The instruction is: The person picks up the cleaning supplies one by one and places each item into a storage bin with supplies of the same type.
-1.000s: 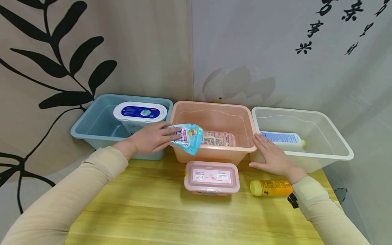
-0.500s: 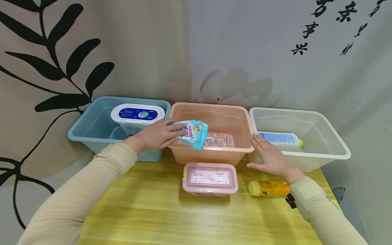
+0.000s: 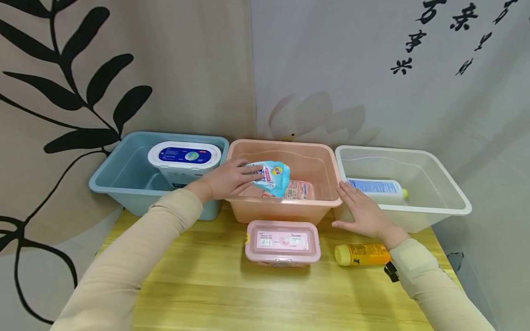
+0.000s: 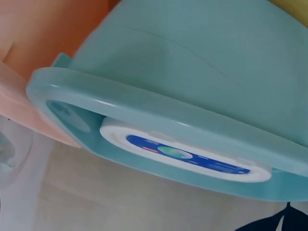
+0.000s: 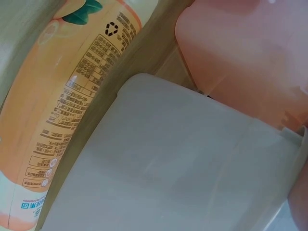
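Observation:
My left hand [image 3: 230,179] grips a light blue soft packet [image 3: 276,178], likely wipes, over the left part of the peach bin [image 3: 285,209]. Below the packet, a pink printed package [image 3: 300,190] lies on that bin's floor. My right hand [image 3: 366,214] rests with straight fingers on the near left rim of the white bin [image 3: 430,212], beside the peach one. Inside the white bin lies a white bottle [image 3: 378,189] with a blue label and a yellow-green cap. An orange bottle [image 3: 366,254] with a yellow cap lies on the table near my right wrist.
At left stands a blue bin [image 3: 120,184] holding a white tub [image 3: 186,158] with a blue lid label. A pink lidded box [image 3: 283,241] sits on the wooden table [image 3: 265,294] before the peach bin. Printed curtains [image 3: 198,69] hang behind the bins.
My left hand has carried the blue packet rightward, further over the peach bin. My right hand stays on the white bin's rim. The head view has shifted slightly.

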Available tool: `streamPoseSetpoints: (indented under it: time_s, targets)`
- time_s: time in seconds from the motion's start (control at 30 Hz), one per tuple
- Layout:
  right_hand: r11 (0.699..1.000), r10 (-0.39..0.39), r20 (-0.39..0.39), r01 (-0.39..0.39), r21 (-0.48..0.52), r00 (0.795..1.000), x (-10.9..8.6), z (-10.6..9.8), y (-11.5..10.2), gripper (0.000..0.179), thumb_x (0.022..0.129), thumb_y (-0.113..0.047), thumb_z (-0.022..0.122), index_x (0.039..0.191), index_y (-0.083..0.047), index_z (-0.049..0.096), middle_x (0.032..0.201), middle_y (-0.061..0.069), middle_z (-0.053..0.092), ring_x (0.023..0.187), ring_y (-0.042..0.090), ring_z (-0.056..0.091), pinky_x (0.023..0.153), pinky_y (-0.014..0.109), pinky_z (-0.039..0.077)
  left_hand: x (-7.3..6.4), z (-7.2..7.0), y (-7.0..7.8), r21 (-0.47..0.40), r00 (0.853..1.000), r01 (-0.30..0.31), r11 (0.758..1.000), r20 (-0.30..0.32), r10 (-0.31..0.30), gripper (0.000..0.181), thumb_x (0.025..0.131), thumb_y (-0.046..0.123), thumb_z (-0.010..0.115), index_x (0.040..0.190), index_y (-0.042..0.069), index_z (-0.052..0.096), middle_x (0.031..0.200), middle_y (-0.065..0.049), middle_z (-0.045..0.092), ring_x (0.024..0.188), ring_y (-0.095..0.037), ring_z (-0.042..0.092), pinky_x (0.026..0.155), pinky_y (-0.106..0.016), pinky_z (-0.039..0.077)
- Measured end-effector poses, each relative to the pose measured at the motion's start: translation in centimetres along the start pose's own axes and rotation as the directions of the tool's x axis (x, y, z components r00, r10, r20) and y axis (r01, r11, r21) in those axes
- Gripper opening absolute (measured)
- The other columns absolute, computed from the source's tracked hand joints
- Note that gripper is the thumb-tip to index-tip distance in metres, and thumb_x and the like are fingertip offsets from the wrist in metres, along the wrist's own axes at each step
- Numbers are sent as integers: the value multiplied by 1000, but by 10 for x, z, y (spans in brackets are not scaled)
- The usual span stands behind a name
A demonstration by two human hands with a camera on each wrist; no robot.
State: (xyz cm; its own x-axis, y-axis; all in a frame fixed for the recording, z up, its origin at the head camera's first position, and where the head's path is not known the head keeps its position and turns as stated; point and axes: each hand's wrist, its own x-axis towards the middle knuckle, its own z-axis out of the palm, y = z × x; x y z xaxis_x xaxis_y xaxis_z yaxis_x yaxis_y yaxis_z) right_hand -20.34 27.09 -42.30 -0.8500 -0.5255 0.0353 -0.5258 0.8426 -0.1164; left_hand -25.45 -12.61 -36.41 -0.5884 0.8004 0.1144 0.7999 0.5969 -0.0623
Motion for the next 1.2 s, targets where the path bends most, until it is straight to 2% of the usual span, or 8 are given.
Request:
streamPoseSetpoints:
  time_s: [0.2,0.47,0.67,1.0,1.13,1.2]
  targets:
    - [1000,-2,-10,2,2,1000,-1,-1,-1,98,81,-59,59,148,1,19,155,20,15,143,37,16,115,50,17,10,8,3,-22,999,28,999,23,-27,43,97,32,46,139,22,47,146,-2,44,126,-28,41,109,-46,34]
    - [1000,-5,-34,5,3,999,-1,1,-2,96,80,-54,63,147,2,21,154,21,18,142,38,18,114,51,19,15,18,3,-18,998,55,998,39,-55,43,98,35,44,139,25,46,147,0,42,127,-26,41,111,-46,32]
    - [1000,-4,-32,4,-5,999,-1,0,-3,96,80,-52,64,147,2,21,155,20,17,143,37,17,115,50,18,18,24,2,-48,995,90,995,43,-88,42,97,34,45,138,25,49,145,0,45,127,-26,42,110,-46,32]
    - [1000,5,-16,-5,-13,1000,0,0,-3,97,81,-57,60,147,1,20,155,20,16,143,37,17,116,49,17,25,30,6,-75,974,187,980,141,-175,39,97,34,45,134,24,53,143,2,48,125,-26,43,110,-46,32]
    - [1000,4,-15,-4,-5,1000,0,-1,-3,97,81,-56,61,147,2,20,155,20,15,143,37,16,116,50,17,28,31,9,-82,966,211,974,172,-194,40,97,36,45,134,24,53,144,2,46,127,-26,42,111,-46,31]
    - [1000,4,-17,-4,-5,1000,0,-1,-3,97,81,-56,61,147,2,20,155,20,15,143,37,16,116,50,17,29,31,11,-71,965,202,977,185,-186,41,96,37,46,135,25,52,145,1,45,128,-27,41,112,-46,30]
